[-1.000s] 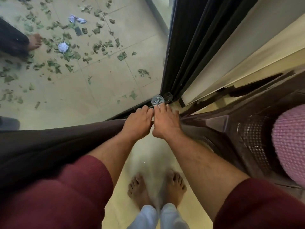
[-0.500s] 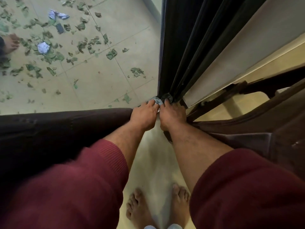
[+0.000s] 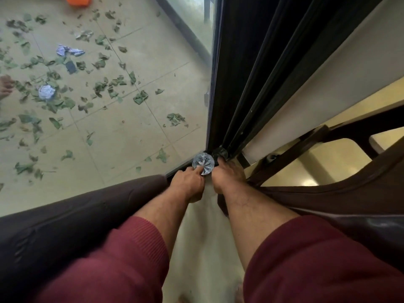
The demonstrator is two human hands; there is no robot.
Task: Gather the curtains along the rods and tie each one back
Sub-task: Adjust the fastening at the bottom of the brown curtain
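Your left hand has its grip curled, index fingertip touching the faceted crystal knob; whether it holds anything, you cannot tell. Your right hand, just beside it, is closed low near the dark knob, contents hidden. Dark curtain bunches left of the left grip, under that forearm.

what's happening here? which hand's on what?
A person in maroon sleeves reaches both hands to a clear faceted knob at the corner of the dark window frame. The left hand has fingertips against the knob; the right hand is just beside it, near a darker second knob. A dark brown curtain lies bunched under the left arm. Whether it is tied yet can't be seen. Leaves litter the floor outside the glass.
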